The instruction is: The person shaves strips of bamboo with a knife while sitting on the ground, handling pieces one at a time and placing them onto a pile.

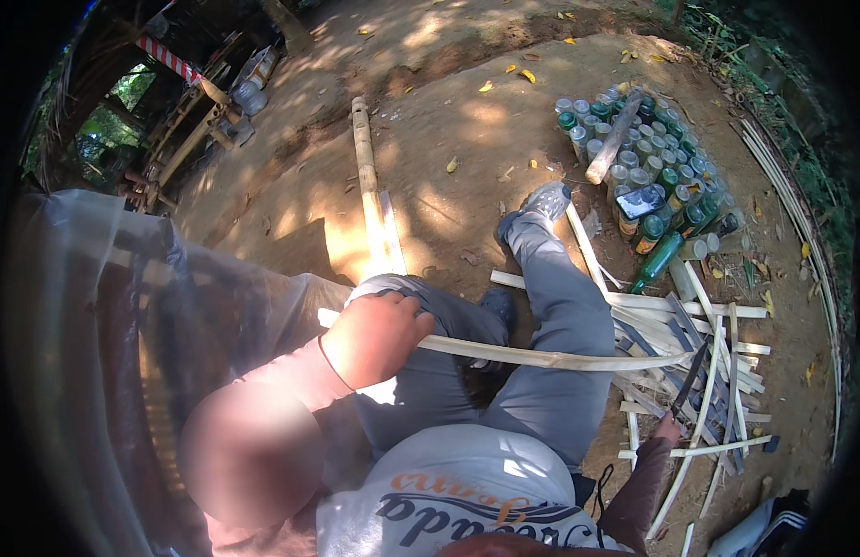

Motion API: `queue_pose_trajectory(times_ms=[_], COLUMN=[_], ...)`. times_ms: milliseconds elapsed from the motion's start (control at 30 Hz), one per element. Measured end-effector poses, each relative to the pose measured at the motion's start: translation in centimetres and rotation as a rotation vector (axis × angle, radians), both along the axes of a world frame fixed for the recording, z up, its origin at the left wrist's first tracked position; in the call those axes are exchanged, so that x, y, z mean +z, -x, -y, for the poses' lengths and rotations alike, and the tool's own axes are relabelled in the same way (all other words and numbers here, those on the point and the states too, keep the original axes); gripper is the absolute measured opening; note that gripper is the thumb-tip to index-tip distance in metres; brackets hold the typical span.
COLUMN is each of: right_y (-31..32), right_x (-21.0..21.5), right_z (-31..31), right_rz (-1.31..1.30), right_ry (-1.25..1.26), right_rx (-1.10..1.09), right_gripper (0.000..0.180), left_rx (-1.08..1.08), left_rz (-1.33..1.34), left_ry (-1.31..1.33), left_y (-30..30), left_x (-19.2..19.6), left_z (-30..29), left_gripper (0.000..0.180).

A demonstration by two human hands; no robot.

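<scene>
Across my lap lies a long pale bamboo strip [541, 358], slightly bowed. My left hand [379, 336] is closed round it near its left end, above my left knee. Low on the right, my right hand [668, 428] grips a long knife [691, 377] with a dark blade slanting up and away. The blade's tip reaches close to the strip's right end; whether they touch I cannot tell. Beneath the knife, cut bamboo strips [643, 325] lie in a loose heap on the ground.
Many upturned glass bottles [666, 176] stand packed together at the far right, with a short log [615, 136] and a phone [641, 200] on top. Ahead, a bamboo pole [366, 158] lies on the dirt. Clear plastic sheeting [77, 306] hangs at my left.
</scene>
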State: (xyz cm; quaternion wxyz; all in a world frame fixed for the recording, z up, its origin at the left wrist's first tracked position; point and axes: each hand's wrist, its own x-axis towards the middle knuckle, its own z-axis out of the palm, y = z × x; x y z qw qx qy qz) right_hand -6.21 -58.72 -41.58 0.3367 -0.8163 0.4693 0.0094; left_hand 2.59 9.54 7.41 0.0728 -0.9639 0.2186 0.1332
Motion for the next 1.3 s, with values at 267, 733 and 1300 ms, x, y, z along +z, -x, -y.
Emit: queue_pose_trajectory(times_ms=[267, 733, 1300], right_y=[-2.9, -3.5, -0.3], right_x=[11.8, 17.9, 28.8], right_z=[-12.5, -12.3, -24.1], right_rz=[0.271, 0.331, 0.183], right_ry=[-0.872, -0.648, 0.19], right_rx=[-0.298, -0.025, 0.788], right_gripper=[0.034, 0.031, 0.041], left_rx=[0.201, 0.152, 0.039], left_rz=[-0.152, 0.253, 0.001], left_ry=[0.037, 0.026, 0.265], left_y=[0.2, 1.6, 1.0], left_x=[-4.4, -3.1, -11.5], left_z=[-0.5, -2.1, 7.7], left_gripper=[0.024, 0.083, 0.062])
